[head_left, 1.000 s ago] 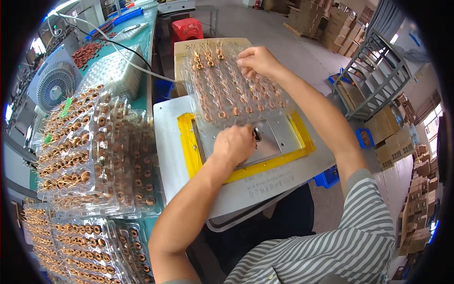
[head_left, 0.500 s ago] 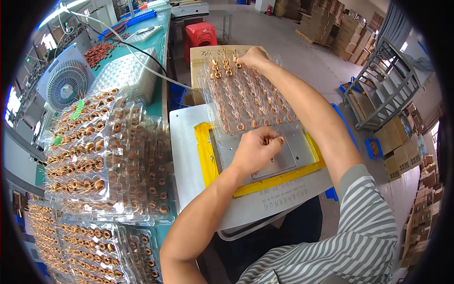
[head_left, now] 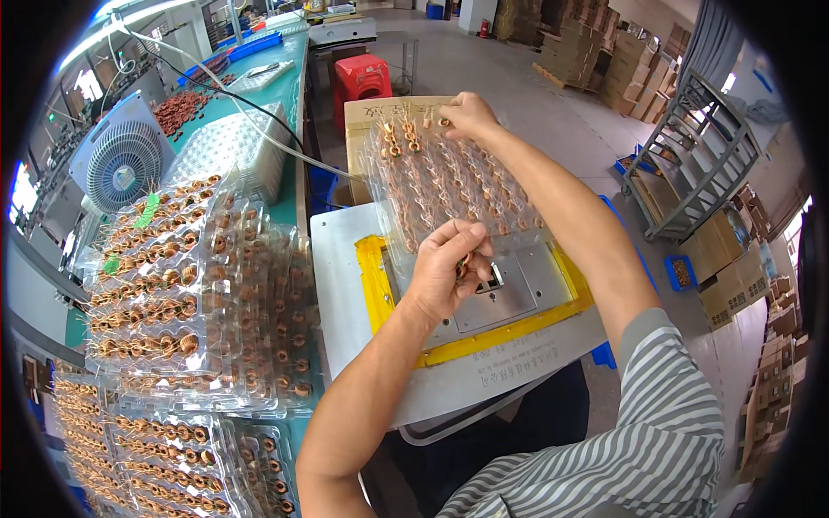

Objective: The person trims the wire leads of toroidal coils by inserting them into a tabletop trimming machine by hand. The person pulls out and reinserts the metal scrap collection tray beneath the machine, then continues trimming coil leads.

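My left hand is closed around a copper-wound ring coil, part of it hidden by the fingers. It hovers over a metal plate with a small slot, framed by yellow tape. At the far edge of a clear plastic tray, my right hand pinches another copper coil. Two coils with upright wire leads stand to the left of it in the far row. The stack beneath shows more coils through the plastic.
Stacked trays of coils crowd the left bench, beside a fan and empty clear trays. A cardboard box lies under the far tray. A red stool is behind; a grey trolley stands right.
My left hand has turned upward and moved slightly left, uncovering the slot in the metal plate. My right hand stays at the tray's far row, a coil now showing at its fingertips.
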Motion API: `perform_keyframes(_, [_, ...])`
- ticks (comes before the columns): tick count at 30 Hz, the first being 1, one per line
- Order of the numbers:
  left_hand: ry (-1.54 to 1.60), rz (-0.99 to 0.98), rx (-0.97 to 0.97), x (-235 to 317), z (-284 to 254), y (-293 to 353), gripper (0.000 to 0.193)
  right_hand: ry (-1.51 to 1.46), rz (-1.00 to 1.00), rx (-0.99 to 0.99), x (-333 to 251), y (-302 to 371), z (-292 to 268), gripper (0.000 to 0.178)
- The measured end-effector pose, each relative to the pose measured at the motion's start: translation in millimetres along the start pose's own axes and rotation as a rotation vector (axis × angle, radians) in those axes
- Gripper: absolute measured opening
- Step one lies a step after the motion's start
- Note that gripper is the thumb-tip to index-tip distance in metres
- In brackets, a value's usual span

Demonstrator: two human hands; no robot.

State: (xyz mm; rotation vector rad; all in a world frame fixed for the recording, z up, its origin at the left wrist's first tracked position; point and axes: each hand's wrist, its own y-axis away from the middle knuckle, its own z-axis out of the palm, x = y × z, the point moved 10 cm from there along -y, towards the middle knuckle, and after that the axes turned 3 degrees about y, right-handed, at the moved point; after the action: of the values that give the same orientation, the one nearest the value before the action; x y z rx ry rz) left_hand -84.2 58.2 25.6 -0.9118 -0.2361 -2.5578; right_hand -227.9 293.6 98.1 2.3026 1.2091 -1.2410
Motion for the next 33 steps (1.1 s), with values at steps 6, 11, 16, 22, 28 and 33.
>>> perform_keyframes(6, [-0.106,0.158,0.095,17.5,-11.3,3.4,0.013,-0.384,-0.170,-0.133,-21.4,115.7,-30.8,0.024])
perform_keyframes(11, [-0.254,0.257,0.145,27.6,-13.8,2.2,0.015,-0.325,-0.234,-0.326,-1.2,202.2,-37.7,0.020])
perform_keyframes(16, [-0.503,0.270,0.168,27.6,-11.0,5.3,0.024,-0.319,-0.188,-0.435,18.1,245.8,-33.5,0.015])
perform_keyframes(22, [-0.728,0.227,0.032,10.1,0.4,1.5,0.025,-0.256,-0.152,-0.476,31.5,263.8,-35.1,0.016])
perform_keyframes(28, [-0.873,0.194,-0.020,2.1,-1.0,-2.2,0.017,-0.290,-0.165,-0.525,40.7,273.2,-29.0,0.013])
perform_keyframes(33, [-0.949,0.206,-0.078,0.5,3.1,-1.5,0.016,-0.473,-0.181,-0.565,42.1,278.5,-31.1,0.011])
